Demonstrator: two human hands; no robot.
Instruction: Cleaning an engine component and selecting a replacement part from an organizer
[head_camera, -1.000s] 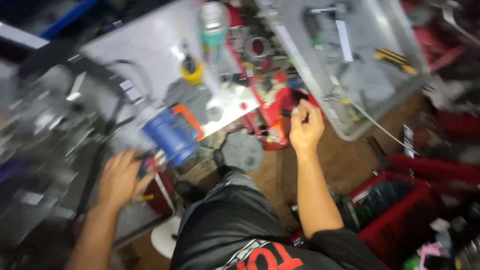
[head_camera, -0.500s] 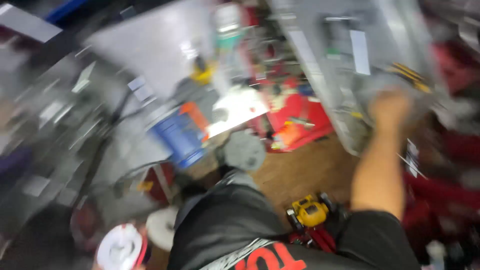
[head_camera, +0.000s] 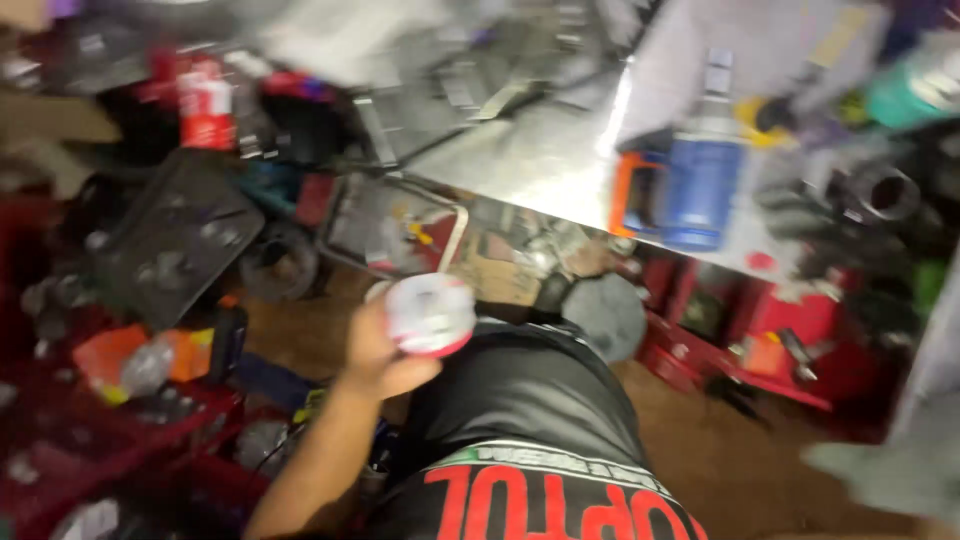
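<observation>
Brown floor (head_camera: 700, 440), cluttered metal workbench (head_camera: 540, 160), red bins (head_camera: 760, 320), left hand (head_camera: 385, 355) holding white round container (head_camera: 430, 315)

Bare brown floor (head_camera: 700, 440) right of knee, red bins (head_camera: 760, 330) beyond, cluttered crates (head_camera: 90, 420) hemming left

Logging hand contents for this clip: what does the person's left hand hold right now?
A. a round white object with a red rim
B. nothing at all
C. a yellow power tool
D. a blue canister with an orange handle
A: the left hand is closed around a round white object with a red rim, raised over the lap; the blue canister stands apart on the metal tabletop.
</observation>
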